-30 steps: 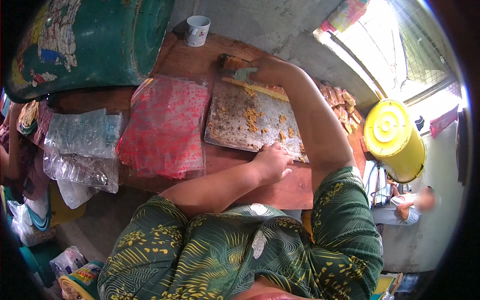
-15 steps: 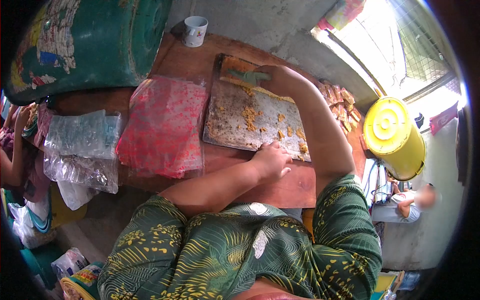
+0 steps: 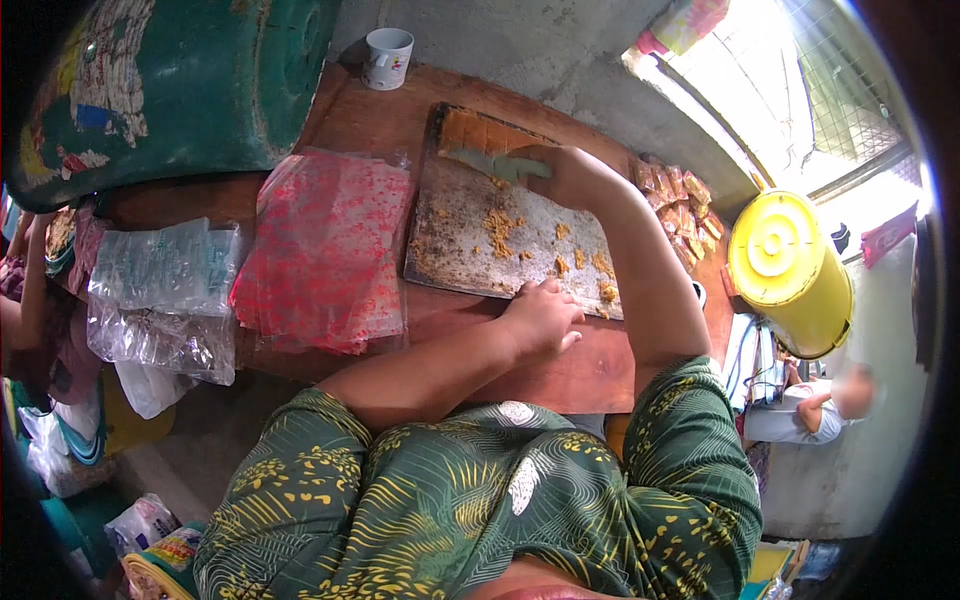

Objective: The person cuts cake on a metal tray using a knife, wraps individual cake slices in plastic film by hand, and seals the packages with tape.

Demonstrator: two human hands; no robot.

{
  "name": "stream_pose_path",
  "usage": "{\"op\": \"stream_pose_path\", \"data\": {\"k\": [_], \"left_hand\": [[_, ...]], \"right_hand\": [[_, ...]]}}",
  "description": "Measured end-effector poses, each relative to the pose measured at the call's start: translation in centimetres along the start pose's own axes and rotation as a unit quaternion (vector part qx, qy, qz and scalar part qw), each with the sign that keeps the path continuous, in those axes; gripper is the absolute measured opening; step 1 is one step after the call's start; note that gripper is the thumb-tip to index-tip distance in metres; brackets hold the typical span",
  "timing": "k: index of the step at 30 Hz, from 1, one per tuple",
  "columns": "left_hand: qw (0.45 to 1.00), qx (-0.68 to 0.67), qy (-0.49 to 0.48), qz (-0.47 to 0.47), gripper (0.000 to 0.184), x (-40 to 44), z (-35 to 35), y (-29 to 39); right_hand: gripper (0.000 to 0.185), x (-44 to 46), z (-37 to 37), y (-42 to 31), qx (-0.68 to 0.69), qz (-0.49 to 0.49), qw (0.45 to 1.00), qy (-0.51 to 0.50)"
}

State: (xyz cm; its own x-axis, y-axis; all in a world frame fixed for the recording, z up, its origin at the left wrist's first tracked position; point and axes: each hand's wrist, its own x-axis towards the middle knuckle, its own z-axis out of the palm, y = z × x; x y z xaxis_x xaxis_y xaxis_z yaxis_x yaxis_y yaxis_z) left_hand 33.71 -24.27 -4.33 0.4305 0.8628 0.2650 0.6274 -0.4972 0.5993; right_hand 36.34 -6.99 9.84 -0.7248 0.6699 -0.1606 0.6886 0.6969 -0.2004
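A worn metal tray (image 3: 460,240) lies on the wooden table, with crumbs (image 3: 500,232) scattered over it and an orange-brown slab (image 3: 485,130) along its far edge. My right hand (image 3: 570,178) is closed around a greenish scraper (image 3: 495,164), whose edge lies along the near side of the slab. At the tray's near edge rests my left hand (image 3: 542,318), fingers apart on the rim and holding nothing.
Red-printed plastic sheets (image 3: 330,250) and clear bags (image 3: 160,270) lie left of the tray. Beyond are a white mug (image 3: 388,58) and a green drum (image 3: 200,90). Wrapped packets (image 3: 680,205) and a yellow bucket (image 3: 790,270) stand right. People (image 3: 800,410) appear at both sides.
My right hand has moved right and slightly nearer with the scraper, and more of the slab shows. My left hand has stayed at the tray's near edge.
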Motion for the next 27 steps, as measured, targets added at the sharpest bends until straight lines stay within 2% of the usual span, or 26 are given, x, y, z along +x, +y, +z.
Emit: {"op": "stream_pose_path", "data": {"k": [3,9,12,15,16,17,19,21,24,25,26,27], "left_hand": [[1.0,0.0,0.002,0.0,0.035,0.0,-0.1,0.0],[1.0,-0.016,0.014,0.006,0.033,-0.1,0.0,-0.2],[1.0,-0.019,0.018,-0.004,0.031,-0.3,-0.5,0.2],[1.0,-0.02,0.019,-0.004,0.033,-0.6,-0.7,0.4],[1.0,-0.02,0.018,0.001,0.033,-0.5,-0.6,0.2],[1.0,-0.021,0.018,0.006,0.034,-0.4,-0.5,0.1],[1.0,-0.009,0.013,0.003,0.034,-0.3,-0.5,0.2],[1.0,0.0,0.006,0.005,0.034,-0.3,-0.6,0.1],[0.999,0.021,0.027,0.014,0.033,-0.3,-0.1,-0.1],[0.999,0.024,0.029,0.02,0.033,-0.3,0.0,-0.1],[0.999,0.028,0.032,0.023,0.033,-0.4,0.0,-0.1],[0.998,0.033,0.037,0.025,0.032,-0.4,-0.1,0.0]], "right_hand": [[0.05,-0.3,0.3,0.7,0.036,-0.053,0.998,0.01],[0.049,-2.8,0.3,0.6,0.03,-0.021,0.999,0.009],[0.048,-7.2,-0.1,0.7,0.055,-0.003,0.998,0.018],[0.047,-14.9,-0.4,1.8,0.198,0.108,0.966,0.129],[0.047,-17.8,-0.1,3.6,0.211,0.111,0.951,0.196],[0.047,-20.8,-0.1,5.1,0.246,0.194,0.922,0.228],[0.05,-27.4,0.5,9.2,0.157,0.236,0.89,0.358],[0.05,-33.1,1.4,12.9,0.145,0.276,0.847,0.431],[0.051,-39.9,3.4,16.5,-0.075,0.392,0.813,0.423],[0.05,-41.3,4.3,17.6,0.064,0.459,0.793,0.396],[0.045,-42.3,6.2,19.7,-0.02,0.447,0.813,0.372],[0.044,-42.9,8.3,22.1,-0.04,0.409,0.842,0.35]]}}
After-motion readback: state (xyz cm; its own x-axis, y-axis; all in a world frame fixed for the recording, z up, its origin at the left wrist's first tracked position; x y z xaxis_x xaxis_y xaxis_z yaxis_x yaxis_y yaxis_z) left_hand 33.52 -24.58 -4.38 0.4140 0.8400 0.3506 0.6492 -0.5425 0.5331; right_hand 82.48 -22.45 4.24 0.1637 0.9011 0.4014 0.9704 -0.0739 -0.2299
